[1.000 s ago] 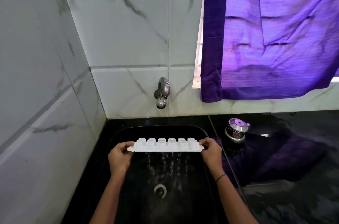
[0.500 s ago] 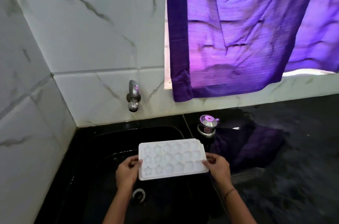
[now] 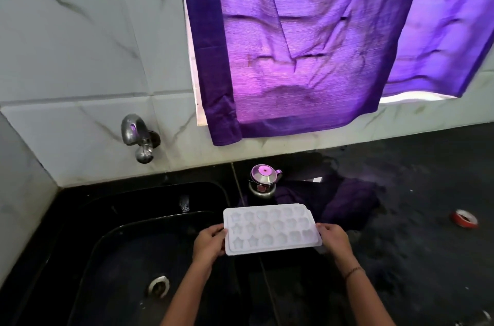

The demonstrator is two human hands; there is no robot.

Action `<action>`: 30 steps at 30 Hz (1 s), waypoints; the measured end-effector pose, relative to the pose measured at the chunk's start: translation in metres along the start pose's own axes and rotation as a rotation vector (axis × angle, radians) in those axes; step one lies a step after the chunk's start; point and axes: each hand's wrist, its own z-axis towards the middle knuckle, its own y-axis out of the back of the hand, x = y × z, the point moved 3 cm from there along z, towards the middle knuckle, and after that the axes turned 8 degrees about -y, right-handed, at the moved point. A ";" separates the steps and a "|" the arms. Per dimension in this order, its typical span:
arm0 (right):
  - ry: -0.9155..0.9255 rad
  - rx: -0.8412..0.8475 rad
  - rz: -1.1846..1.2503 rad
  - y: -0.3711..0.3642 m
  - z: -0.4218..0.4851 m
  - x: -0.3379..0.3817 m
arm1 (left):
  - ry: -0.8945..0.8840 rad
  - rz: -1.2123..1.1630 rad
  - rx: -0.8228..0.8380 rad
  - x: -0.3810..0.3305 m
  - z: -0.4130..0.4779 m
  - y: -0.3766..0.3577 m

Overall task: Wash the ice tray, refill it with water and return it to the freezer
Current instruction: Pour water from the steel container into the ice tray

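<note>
Fingers (image 3: 217, 232) of left hand (image 3: 208, 245) and right hand (image 3: 334, 240) grip the ice tray (image 3: 271, 229) by its short ends, cups up, long axis crosswise, tap (image 3: 137, 136) beyond to its left.

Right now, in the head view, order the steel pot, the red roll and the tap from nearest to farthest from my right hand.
Measured from the right hand, which grips the ice tray:
1. steel pot, just beyond the hand and slightly left, on the counter.
2. red roll, out to the right on the counter.
3. tap, far left on the wall, across the sink.
</note>
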 end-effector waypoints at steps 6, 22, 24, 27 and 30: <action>0.024 0.118 -0.089 0.026 0.042 0.010 | 0.038 0.042 -0.063 -0.008 -0.002 -0.036; 0.117 0.512 -0.191 0.034 0.073 0.010 | 0.140 0.117 -0.243 0.017 0.001 -0.052; 0.167 0.544 -0.251 0.035 0.073 0.010 | 0.134 0.178 -0.275 0.016 0.001 -0.049; 0.235 0.459 -0.268 0.044 0.082 0.015 | 0.093 0.344 -0.354 0.010 0.005 -0.043; 0.232 0.345 -0.148 0.048 0.097 0.028 | -0.012 0.287 -0.425 -0.011 0.016 -0.050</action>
